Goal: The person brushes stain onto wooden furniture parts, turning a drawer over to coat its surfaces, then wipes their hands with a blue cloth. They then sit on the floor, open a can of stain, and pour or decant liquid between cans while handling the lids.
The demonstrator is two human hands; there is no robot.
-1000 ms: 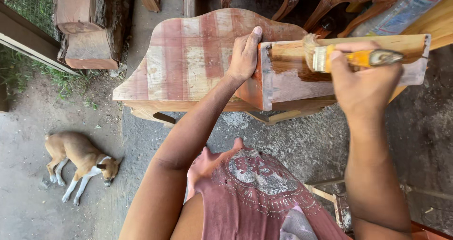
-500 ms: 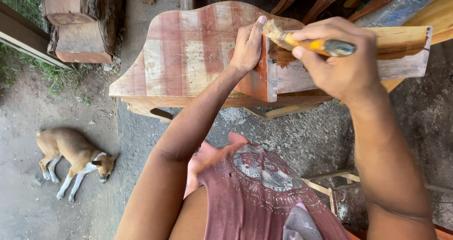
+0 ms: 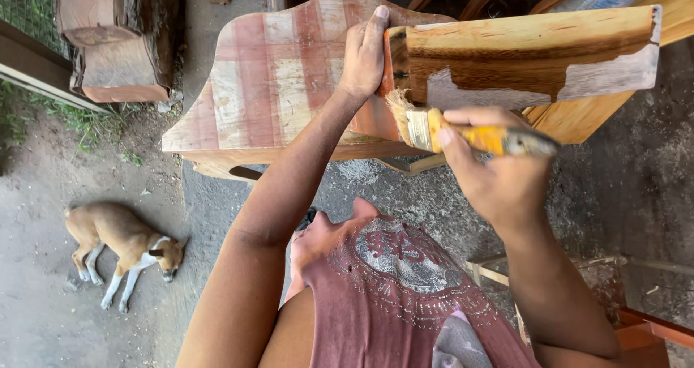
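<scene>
My left hand [image 3: 363, 61] lies flat against the left end of the wooden board [image 3: 528, 53] in the upper right of the frame, fingers [image 3: 377, 21] stretched out and pressing, closed on nothing. My right hand [image 3: 499, 169] is wrapped tight round the yellow handle of the paintbrush [image 3: 463, 133], right of centre, and its pale bristles touch the board's lower left corner, just under my left palm. Most of the board's face looks glossy amber; a pale, uncoated patch runs along its lower edge, from near the bristles to the right end.

To do this stroke well, I judge I should lay the bristles flat and draw them along the grain, overlapping the wet amber band so no dry streak shows. My bracing hand should stay on the end, off the wet face. Light pressure seems best, or the coating may pool at the bottom edge and drip.

Behind the board, upper centre, stands a reddish striped wooden panel [image 3: 275, 71]. A tan dog [image 3: 123, 245] lies on the ground [image 3: 43, 317] at lower left, well apart from the work.
</scene>
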